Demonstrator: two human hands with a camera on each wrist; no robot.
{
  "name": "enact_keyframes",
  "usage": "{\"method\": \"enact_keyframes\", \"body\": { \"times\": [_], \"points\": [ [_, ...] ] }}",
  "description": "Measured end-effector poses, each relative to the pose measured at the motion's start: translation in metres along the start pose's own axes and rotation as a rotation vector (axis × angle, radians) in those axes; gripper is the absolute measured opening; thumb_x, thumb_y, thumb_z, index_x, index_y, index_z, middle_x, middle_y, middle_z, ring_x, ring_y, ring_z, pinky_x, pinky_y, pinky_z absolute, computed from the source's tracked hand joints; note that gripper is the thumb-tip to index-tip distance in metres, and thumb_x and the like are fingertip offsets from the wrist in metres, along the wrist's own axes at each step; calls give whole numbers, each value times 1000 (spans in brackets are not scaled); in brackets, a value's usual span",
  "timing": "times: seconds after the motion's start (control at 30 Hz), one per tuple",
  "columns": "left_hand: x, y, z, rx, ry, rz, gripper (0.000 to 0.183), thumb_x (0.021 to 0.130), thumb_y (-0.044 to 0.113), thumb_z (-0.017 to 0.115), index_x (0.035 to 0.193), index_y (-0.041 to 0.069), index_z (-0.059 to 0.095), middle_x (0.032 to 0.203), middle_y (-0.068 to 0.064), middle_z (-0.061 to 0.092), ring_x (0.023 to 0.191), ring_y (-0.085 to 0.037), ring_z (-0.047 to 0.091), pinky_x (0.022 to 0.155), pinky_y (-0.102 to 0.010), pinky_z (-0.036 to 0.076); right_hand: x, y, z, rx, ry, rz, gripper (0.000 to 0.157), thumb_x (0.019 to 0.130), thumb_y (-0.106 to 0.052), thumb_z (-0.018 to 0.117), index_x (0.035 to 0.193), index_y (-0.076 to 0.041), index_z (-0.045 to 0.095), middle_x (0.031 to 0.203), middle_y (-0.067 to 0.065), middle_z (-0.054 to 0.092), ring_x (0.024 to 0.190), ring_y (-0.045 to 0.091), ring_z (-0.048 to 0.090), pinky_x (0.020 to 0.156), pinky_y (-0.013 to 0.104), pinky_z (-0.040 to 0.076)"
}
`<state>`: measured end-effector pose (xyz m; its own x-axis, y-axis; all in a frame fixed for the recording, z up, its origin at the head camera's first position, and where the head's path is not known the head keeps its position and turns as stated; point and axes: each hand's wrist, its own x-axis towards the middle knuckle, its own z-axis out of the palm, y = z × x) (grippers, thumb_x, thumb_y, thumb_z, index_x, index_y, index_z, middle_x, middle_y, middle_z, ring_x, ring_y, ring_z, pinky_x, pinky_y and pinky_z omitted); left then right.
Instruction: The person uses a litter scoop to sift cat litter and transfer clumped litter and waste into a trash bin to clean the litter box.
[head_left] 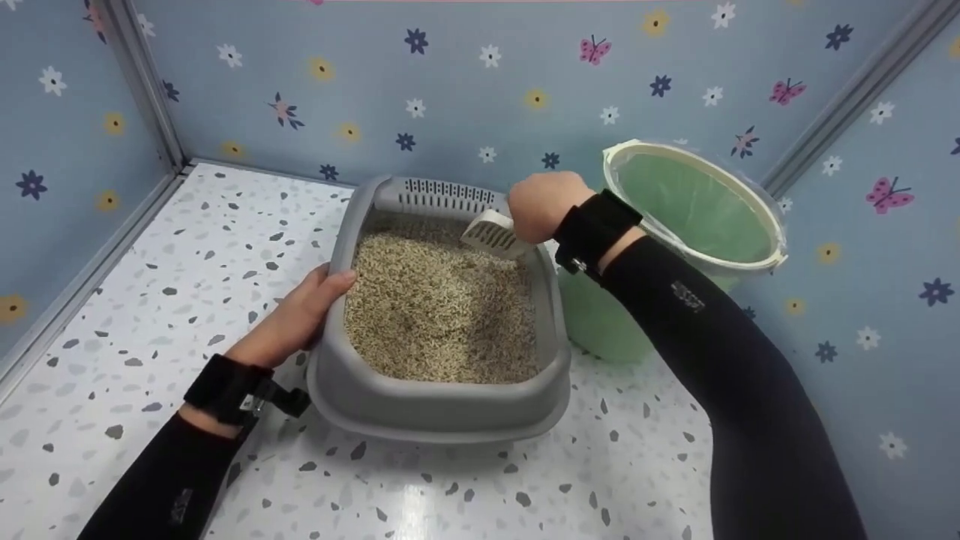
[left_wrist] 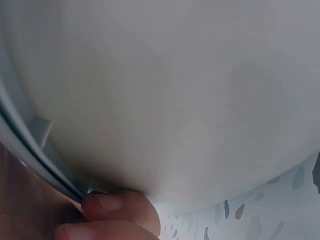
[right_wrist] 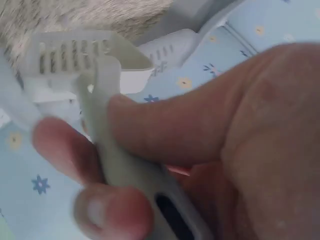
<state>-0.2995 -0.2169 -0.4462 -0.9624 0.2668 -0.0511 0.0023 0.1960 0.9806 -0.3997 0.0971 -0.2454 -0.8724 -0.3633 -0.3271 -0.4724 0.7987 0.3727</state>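
A grey litter box (head_left: 439,411) with a slotted back wall stands on the speckled surface, filled with tan granular litter (head_left: 420,315). My left hand (head_left: 296,315) holds its left side, thumb over the rim. In the left wrist view, the curled fingers (left_wrist: 125,212) show under the rim, against the pale outer wall. My right hand (head_left: 547,204) grips the handle of a whitish slotted litter scoop (head_left: 492,234) over the box's back right part. The right wrist view shows thumb and fingers wrapped round the scoop's handle (right_wrist: 130,172), its slotted head beyond.
A light green bin (head_left: 607,322) with a cream rim and a clear liner stands right beside the box, under my right forearm. Blue flowered panels (head_left: 450,82) close off the back and both sides. White speckled surface (head_left: 187,247) extends left and in front.
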Motion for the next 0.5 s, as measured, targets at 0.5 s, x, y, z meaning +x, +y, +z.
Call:
{"method": "enact_keyframes", "body": {
  "times": [0.5],
  "points": [
    [-1,-2,0,-34,-1,-12,86,113,66,45,173,9,24,105,-18,61,77,-27,68,63,-38,58,37,-37,53,-250,236,-140,50,116,-10,54,69,-16,37,60,0,34,56,16,35,53,34,32]
  ]
}}
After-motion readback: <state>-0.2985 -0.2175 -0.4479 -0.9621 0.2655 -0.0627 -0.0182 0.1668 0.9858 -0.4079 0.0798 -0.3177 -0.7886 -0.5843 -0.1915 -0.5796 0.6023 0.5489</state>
